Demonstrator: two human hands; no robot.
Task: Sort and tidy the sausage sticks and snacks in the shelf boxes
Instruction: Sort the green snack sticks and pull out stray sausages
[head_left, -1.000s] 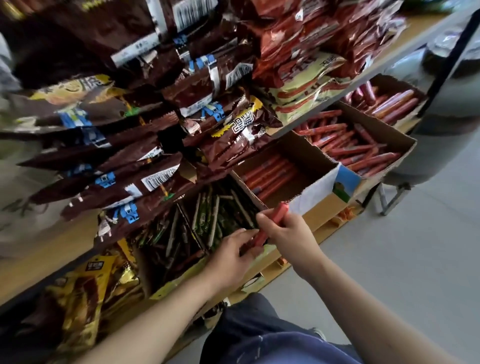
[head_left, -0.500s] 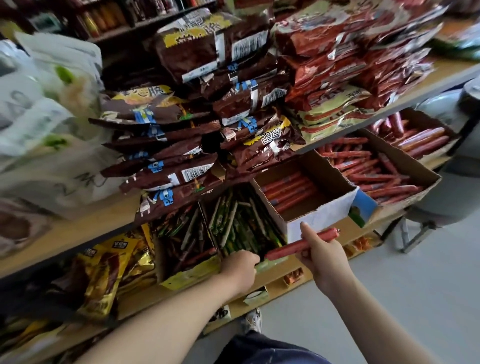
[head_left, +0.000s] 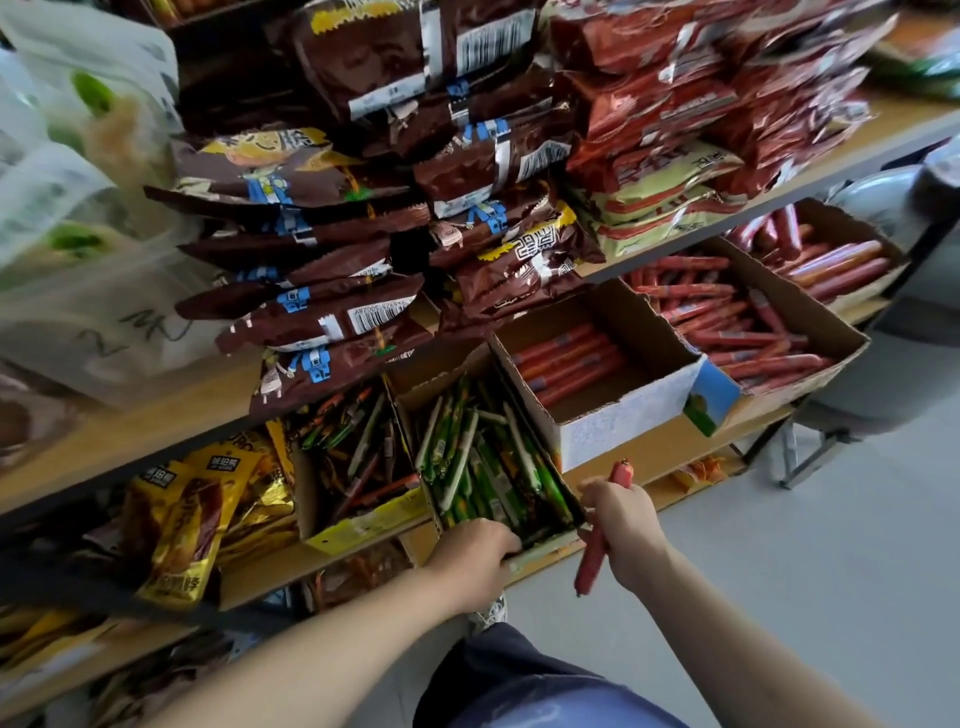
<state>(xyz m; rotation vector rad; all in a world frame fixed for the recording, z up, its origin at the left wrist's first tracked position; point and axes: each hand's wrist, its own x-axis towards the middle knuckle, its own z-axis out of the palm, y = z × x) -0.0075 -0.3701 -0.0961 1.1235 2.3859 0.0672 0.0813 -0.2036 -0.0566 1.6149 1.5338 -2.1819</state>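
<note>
1. This is looking like a small shop or snack stockroom: a long wooden shelf (head_left: 156, 436) is carrying stacked brown snack packets (head_left: 322, 312) with barcodes showing.
2. Red packets (head_left: 675, 93) are lying heaped on the same board.
3. Below, open cardboard boxes (head_left: 623, 431) are sitting side by side, holding loose red sausage sticks (head_left: 566, 364) and green-wrapped sticks (head_left: 488, 467), like goods on sale.

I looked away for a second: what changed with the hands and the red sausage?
The left hand let go of the red sausage stick and grasped the front edge of the green-stick box. The right hand swung the stick from level to upright. Boxes unmoved.
</note>
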